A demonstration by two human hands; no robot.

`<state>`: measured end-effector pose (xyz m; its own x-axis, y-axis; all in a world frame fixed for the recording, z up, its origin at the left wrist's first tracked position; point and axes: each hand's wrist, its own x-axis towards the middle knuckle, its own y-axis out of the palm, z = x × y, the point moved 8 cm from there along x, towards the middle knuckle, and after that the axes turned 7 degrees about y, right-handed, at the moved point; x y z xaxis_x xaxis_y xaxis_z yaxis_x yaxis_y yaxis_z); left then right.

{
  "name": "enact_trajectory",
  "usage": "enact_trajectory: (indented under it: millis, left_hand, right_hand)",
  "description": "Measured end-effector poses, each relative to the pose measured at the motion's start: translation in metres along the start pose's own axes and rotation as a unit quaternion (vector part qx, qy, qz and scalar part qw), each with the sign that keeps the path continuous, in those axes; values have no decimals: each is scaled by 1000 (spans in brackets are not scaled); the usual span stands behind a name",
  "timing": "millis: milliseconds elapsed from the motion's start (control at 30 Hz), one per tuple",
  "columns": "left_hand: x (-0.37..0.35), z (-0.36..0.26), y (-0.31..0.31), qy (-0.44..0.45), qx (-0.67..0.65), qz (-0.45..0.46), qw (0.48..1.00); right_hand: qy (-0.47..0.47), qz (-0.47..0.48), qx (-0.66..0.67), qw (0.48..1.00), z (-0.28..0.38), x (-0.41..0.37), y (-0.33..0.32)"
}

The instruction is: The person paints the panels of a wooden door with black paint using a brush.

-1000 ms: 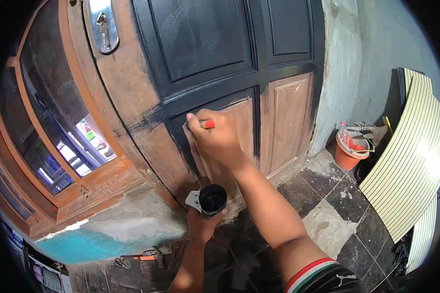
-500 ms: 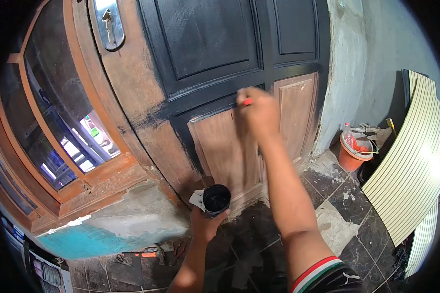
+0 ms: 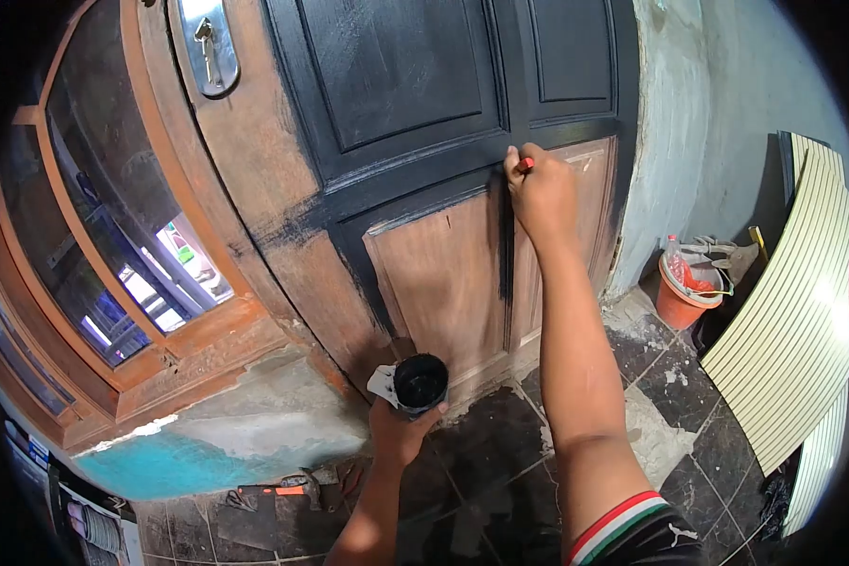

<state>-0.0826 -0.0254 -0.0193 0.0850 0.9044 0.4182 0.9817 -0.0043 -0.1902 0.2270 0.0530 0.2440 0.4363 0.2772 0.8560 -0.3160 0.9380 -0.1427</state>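
Observation:
My left hand [image 3: 401, 432] is wrapped round a small cup [image 3: 421, 381] with black paint inside, low in front of the door. A whitish scrap sticks out at the cup's left side. My right hand [image 3: 544, 193] is closed on a tool with a red handle [image 3: 525, 164], close to the door's middle upright; the tool's working end is hidden. The wooden door [image 3: 434, 274] is black on its upper panels and middle rail, while the lower panels show bare brown wood. A dark strip runs down the upright below my right hand.
Left of the door is a wood-framed window [image 3: 212, 325]. A metal lock plate with a key [image 3: 209, 57] is at the upper left. On the right stand an orange bucket [image 3: 679, 307] and leaning ribbed panels [image 3: 783, 321]. A hammer [image 3: 297, 489] lies on the tiled floor.
My right hand has moved right along the door, from above the lower left panel to the middle upright. Black now shows down that upright. My left hand and the cup have barely moved.

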Motion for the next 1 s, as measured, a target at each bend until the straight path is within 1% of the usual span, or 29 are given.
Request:
enact_trajectory:
  millis: [33, 67, 133, 200, 233, 333, 367, 433, 467, 533, 567, 633, 667, 700, 733, 767, 800, 867, 967, 1000]
  left_hand:
    - [-1, -1, 1, -4, 3, 2, 1000]
    - [0, 0, 4, -4, -12, 2, 1000]
    - [2, 4, 8, -3, -42, 1, 999]
    - [2, -2, 9, -6, -17, 3, 1000]
    - [3, -5, 8, -7, -4, 3, 1000]
    - [4, 0, 7, 21, -3, -1, 1000]
    - [2, 1, 6, 19, -2, -1, 1000]
    - [3, 0, 4, 17, 0, 1, 1000]
    - [2, 1, 2, 5, -2, -1, 1000]
    - [0, 1, 1, -18, -6, -2, 1000]
    - [0, 0, 1, -4, -7, 0, 1000]
    - [2, -1, 2, 25, -12, 4, 1000]
    - [2, -2, 3, 25, -14, 4, 1000]
    - [2, -5, 5, 26, -17, 4, 1000]
    - [2, -8, 6, 26, -20, 4, 999]
    - [2, -6, 8, 26, -20, 8, 999]
    - [2, -2, 10, 27, -20, 11, 999]
    - [3, 2, 13, 29, -20, 13, 999]
    - [3, 1, 12, 28, -14, 11, 999]
    - [3, -4, 9, 25, -11, 11, 1000]
  right_hand:
    - [-18, -8, 16, 1000, 9, -3, 0]
    - [-3, 26, 33, 999, 16, -7, 8]
    - [-24, 97, 113, 989, 44, -21, 22]
    - [37, 213, 175, 961, 56, -33, 40]
    - [103, 234, 271, 928, 54, -36, 44]
    - [150, 248, 352, 890, 38, -25, 49]
    - [109, 200, 250, 941, 25, -18, 49]
    - [62, 129, 140, 980, 9, -9, 38]
    - [36, 82, 94, 991, 1, -7, 34]
    - [14, 46, 34, 998, -8, -1, 22]
    - [3, 28, 3, 1000, -10, 0, 18]
    - [-24, 34, 28, 999, 3, -2, 14]
    - [-37, 38, 39, 998, 11, -6, 13]
    - [-19, 89, 51, 995, 17, -11, 26]
    - [-39, 109, 46, 992, 32, -19, 32]
    - [-48, 129, 83, 987, 48, -27, 36]
    - [-22, 155, 105, 982, 61, -34, 36]
    - [28, 199, 214, 956, 73, -46, 46]
    - [136, 256, 324, 900, 55, -44, 65]
    - [136, 244, 287, 917, 44, -35, 60]
